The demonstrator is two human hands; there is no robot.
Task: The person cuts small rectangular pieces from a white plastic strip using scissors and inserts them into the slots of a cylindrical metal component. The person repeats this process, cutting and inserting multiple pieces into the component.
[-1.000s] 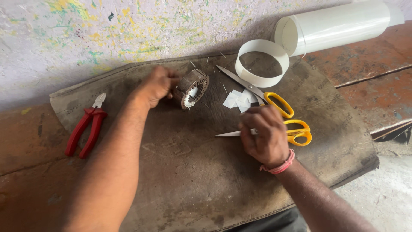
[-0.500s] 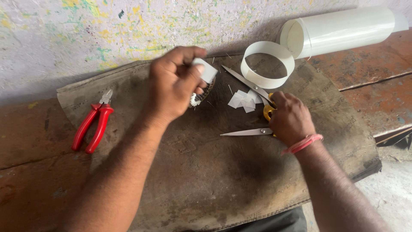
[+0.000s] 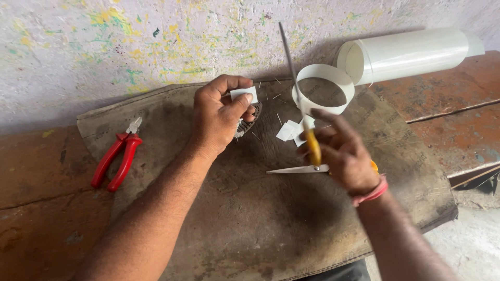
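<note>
My left hand (image 3: 221,117) pinches a small white paper piece (image 3: 244,94) between thumb and fingers, just above a round metal motor core (image 3: 249,123) lying on the dark mat (image 3: 260,218). My right hand (image 3: 341,153) grips yellow-handled scissors (image 3: 307,140), wide open: one blade points up toward the wall, the other lies flat to the left over the mat. Several small white paper cuttings (image 3: 291,130) lie on the mat between the two hands.
Red-handled pliers (image 3: 117,156) lie at the mat's left edge. A white paper strip ring (image 3: 323,88) sits behind the cuttings, and a large white sheet roll (image 3: 411,52) lies against the paint-speckled wall. A red wooden bench edge (image 3: 458,140) runs on the right.
My right hand has lifted the scissors off the mat and opened them, one blade now upright. My left hand stays over the motor core with the white paper piece.
</note>
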